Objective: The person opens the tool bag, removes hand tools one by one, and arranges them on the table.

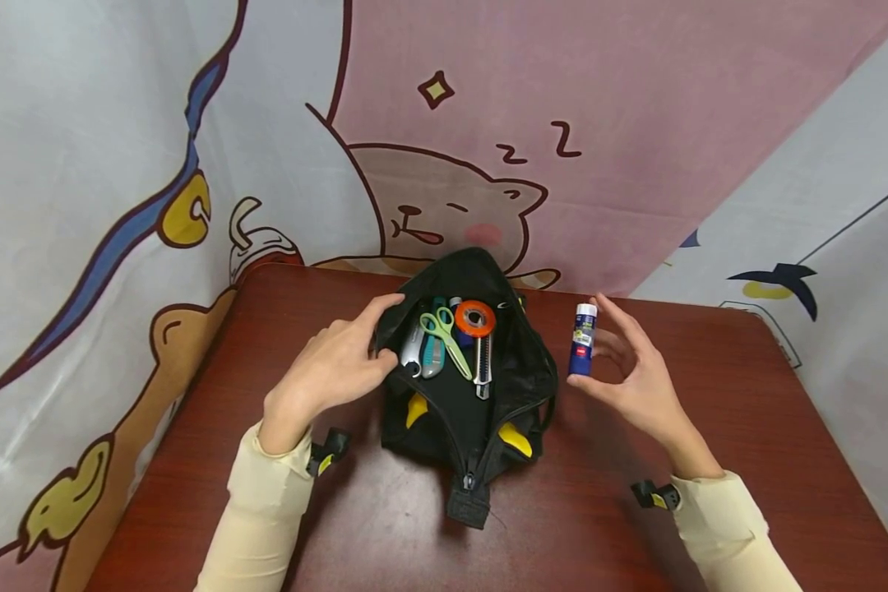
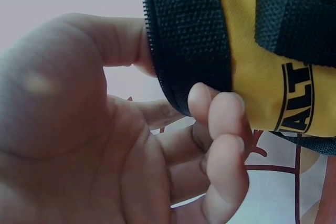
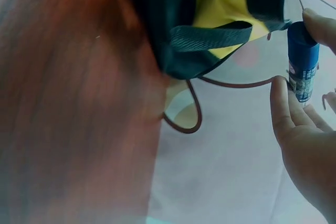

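Note:
A black and yellow zippered tool bag (image 1: 429, 427) stands on the table with its mouth spread wide. My left hand (image 1: 333, 362) pinches the bag's left rim between thumb and fingers, beside the zipper teeth in the left wrist view. To the right of the bag, my right hand (image 1: 640, 382) pinches a blue and white glue stick (image 1: 582, 339) upright by its two ends. Inside the bag lie light green scissors (image 1: 455, 355), a teal-handled cutter (image 1: 432, 355), a silver-grey tool (image 1: 412, 349), a snap-off knife (image 1: 483, 362) and an orange ring-shaped roll (image 1: 475, 318).
The reddish-brown wooden table (image 1: 592, 510) runs back to a cloth backdrop (image 1: 599, 82) printed with cartoon animals. The bag's zipper pull (image 1: 469, 481) and end tab point toward me. A small camera is strapped at each wrist.

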A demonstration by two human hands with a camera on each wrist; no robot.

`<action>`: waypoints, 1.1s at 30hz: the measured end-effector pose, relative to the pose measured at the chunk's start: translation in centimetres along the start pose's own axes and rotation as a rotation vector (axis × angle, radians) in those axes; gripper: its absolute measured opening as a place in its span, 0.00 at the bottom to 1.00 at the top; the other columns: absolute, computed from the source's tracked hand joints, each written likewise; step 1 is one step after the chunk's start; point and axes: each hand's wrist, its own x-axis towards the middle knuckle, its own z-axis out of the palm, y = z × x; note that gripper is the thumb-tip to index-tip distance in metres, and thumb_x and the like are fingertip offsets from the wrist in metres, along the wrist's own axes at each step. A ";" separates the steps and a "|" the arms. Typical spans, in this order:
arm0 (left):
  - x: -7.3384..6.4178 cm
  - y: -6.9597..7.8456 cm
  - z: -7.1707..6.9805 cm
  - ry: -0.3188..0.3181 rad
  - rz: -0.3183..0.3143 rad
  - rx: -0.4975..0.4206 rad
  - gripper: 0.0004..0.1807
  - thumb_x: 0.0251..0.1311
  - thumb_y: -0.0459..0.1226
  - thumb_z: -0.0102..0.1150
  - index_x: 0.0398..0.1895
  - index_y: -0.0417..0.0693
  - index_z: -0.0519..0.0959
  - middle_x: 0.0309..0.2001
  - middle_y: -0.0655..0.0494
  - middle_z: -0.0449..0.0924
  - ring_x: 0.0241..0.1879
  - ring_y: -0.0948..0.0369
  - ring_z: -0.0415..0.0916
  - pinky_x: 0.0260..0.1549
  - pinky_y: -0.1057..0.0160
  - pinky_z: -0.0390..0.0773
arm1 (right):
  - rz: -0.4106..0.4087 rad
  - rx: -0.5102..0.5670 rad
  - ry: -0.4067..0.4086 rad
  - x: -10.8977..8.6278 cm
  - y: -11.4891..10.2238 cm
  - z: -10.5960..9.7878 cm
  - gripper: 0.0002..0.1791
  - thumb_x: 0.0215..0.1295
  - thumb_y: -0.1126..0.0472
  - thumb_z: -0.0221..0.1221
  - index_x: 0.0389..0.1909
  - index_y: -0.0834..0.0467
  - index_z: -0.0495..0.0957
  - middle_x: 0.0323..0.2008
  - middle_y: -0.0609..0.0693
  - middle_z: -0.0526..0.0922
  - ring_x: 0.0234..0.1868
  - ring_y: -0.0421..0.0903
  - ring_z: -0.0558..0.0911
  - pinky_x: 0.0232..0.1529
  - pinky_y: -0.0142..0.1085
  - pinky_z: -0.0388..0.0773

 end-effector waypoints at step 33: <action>-0.1 0.0 0.0 -0.007 -0.007 -0.002 0.44 0.68 0.35 0.58 0.88 0.60 0.61 0.17 0.61 0.60 0.16 0.60 0.57 0.19 0.58 0.60 | 0.132 -0.066 -0.113 -1.4 6.5 0.5 0.65 0.54 0.74 0.82 0.90 0.47 0.58 0.74 0.62 0.75 0.64 0.33 0.80 0.61 0.23 0.77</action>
